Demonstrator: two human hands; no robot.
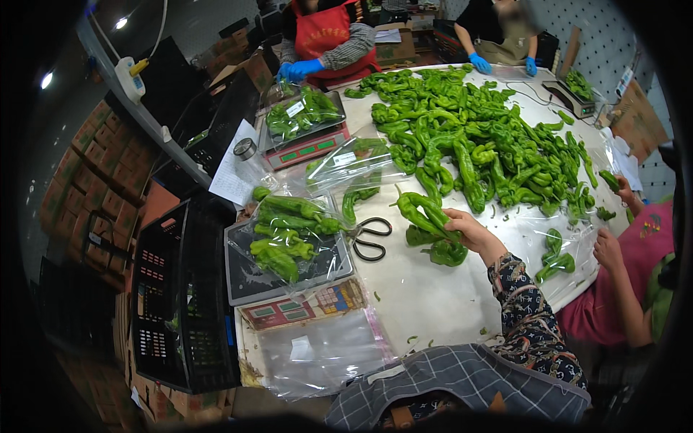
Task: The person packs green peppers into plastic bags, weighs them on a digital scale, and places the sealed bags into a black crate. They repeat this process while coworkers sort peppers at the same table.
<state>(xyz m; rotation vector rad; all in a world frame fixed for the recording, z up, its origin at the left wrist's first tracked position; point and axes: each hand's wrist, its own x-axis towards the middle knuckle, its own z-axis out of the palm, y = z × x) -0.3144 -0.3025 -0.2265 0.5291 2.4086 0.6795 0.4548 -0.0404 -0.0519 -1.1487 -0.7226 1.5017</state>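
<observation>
My right hand [478, 235] is closed round a few long green peppers [422, 215], held over the white table [433, 310] near its middle. More peppers hang below the fingers, and I cannot tell whether they are gripped or lying on the table. My left hand is out of sight. To the left, a clear plastic bag holding green peppers [285, 249] lies on the dark platform of a scale [245, 278]. Black-handled scissors [371, 252] lie between the scale and my right hand. Beyond them spreads a large pile of green peppers [476, 137].
Flat clear bags [317, 357] lie before the near scale. A second scale [310, 148] bears another filled bag. Black crates [162, 296] stand left of the table. Co-workers are at the far side, in blue gloves [299, 70], and at the right, in pink [606, 296].
</observation>
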